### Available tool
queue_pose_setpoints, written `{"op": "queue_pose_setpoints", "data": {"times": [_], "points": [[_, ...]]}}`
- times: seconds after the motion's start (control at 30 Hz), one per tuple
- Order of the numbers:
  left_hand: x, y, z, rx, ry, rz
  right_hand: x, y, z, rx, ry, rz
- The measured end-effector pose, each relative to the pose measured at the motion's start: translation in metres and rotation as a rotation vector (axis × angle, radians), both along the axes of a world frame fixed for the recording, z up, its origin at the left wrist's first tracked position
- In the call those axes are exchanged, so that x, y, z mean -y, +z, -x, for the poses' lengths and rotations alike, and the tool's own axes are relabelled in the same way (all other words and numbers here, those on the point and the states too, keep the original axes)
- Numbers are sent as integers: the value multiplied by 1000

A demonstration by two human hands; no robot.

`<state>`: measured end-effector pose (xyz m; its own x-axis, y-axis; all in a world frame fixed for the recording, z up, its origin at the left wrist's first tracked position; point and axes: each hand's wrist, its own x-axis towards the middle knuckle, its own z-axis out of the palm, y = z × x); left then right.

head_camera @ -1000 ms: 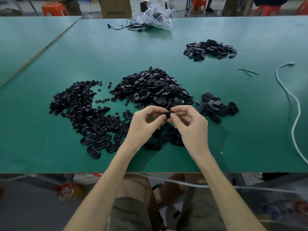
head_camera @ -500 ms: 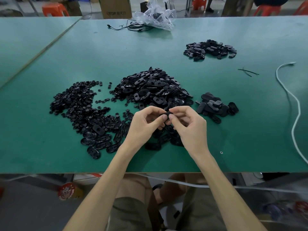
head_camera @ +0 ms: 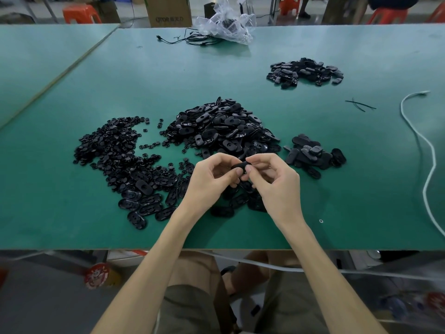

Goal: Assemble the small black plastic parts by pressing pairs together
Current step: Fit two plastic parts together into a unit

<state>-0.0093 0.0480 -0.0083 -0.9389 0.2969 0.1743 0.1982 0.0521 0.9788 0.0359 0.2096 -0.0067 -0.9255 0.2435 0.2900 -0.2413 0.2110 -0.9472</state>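
While the small black part (head_camera: 237, 166) is being pinched at its ends by the curled fingertips of the left hand (head_camera: 212, 182) and the right hand (head_camera: 277, 184), just over the near edge of the central pile (head_camera: 221, 126), hardly anything is being changed from a second ago: both grips are being kept, hands almost in place. Pressing is judged as still being under way; the heap at near right (head_camera: 313, 154), probably finished pairs, is not yet being added to

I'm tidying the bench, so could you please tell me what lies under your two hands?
Loose black oval parts lie on the green table beneath the left hand and right hand, which pinch one black part between them. Any further parts directly under the palms are covered.
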Motion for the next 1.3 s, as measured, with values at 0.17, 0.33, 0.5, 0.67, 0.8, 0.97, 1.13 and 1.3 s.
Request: {"op": "queue_pose_setpoints", "data": {"times": [0.17,0.33,0.5,0.67,0.8,0.97,1.13,1.3], "points": [[0,0,-1,-5,-14,-2,0,-1,-1,0,-8,6],[0,-1,-2,4,-3,3,0,-2,-1,5,-8,17],[0,0,-2,3,-2,-2,0,-1,-1,-2,27,26],[0,0,-2,-15,-12,-5,-1,0,-1,-25,48,19],[0,1,-2,-11,-20,-12,-1,0,-1,-31,32,-5],[0,1,-2,-17,-20,-18,-1,-1,-1,-27,13,-27],[-1,0,-3,-12,-3,-35,-2,-2,-2,-9,7,-15],[-1,0,-3,-35,14,-23,-1,1,-4,-11,29,-6]]}}
